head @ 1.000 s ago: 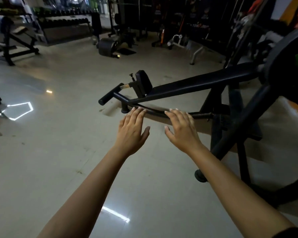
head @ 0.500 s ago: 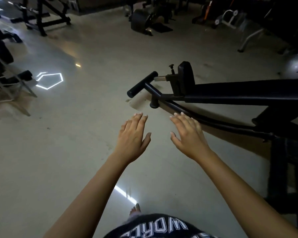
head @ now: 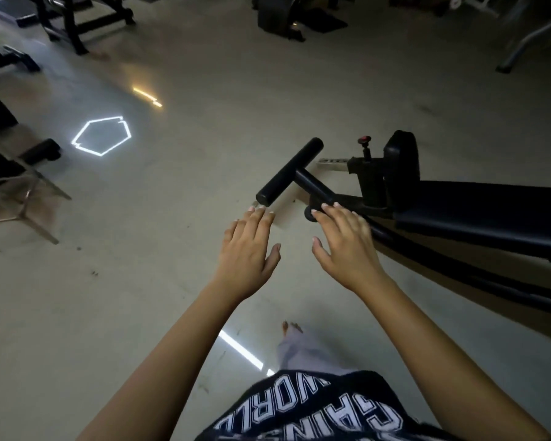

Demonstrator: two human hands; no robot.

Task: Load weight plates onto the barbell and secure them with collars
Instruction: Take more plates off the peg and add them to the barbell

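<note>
No barbell, weight plate or collar is in view. My left hand (head: pixel 247 253) and my right hand (head: pixel 344 246) are held out in front of me over the floor, palms down, fingers straight and spread, holding nothing. Just beyond my fingertips lies the foot end of a black padded bench (head: pixel 477 214), with its black T-shaped roller bar (head: pixel 288 171). My right hand hovers over the bench's low frame tube; I cannot tell if it touches.
The pale glossy floor (head: pixel 140 297) shows a pentagon light reflection (head: pixel 102 135). Black gym frames (head: pixel 77 20) and a metal-legged stand (head: pixel 19 186) crowd the left. More dark machines (head: pixel 283 14) sit at the back. My bare foot (head: pixel 295 342) steps below my hands.
The view has tilted down and the bench now sits closer and farther right. Both hands stay open and outstretched. The large black machine frame on the right has left the view.
</note>
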